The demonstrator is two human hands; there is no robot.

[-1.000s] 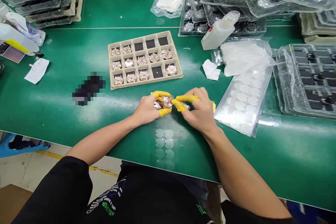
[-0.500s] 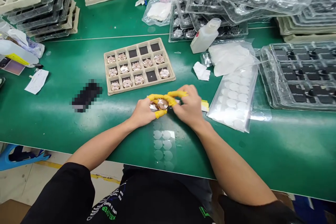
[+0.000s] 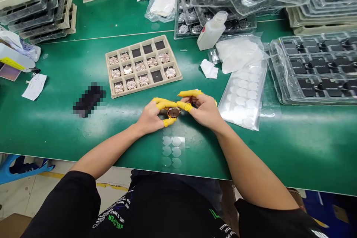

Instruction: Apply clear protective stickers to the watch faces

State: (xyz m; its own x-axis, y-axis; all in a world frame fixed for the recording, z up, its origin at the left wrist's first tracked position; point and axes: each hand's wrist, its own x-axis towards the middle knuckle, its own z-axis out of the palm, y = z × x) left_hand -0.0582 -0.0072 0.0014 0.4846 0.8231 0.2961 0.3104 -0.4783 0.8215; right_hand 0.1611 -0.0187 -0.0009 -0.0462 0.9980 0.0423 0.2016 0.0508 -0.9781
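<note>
Rose-gold round watch (image 3: 173, 112): face up between the hands, above the green bench's front edge.
Left hand (image 3: 150, 117): yellow rubber finger cots (image 3: 169, 122) pinch the watch from above and below.
Right hand (image 3: 202, 109): drawn back from a moment ago; one cotted fingertip touches the watch's upper right edge, another lifts clear. Whether it pinches anything thin, cannot tell.
</note>
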